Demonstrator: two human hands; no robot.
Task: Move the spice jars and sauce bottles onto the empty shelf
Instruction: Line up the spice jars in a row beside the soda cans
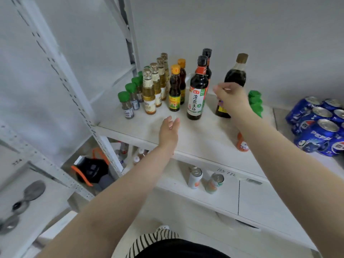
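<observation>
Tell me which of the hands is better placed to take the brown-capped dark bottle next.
Probably the right hand: it hangs directly in front of the brown-capped dark bottle, while the open left hand sits lower, beyond the soy sauce bottle.

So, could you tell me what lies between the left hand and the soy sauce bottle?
Only bare white shelf separates the left hand from the soy sauce bottle, per the head view.

Left hand open, hovering over shelf front edge. Right hand, fingers curled, in front of dark sauce bottle; grip unclear.
</observation>
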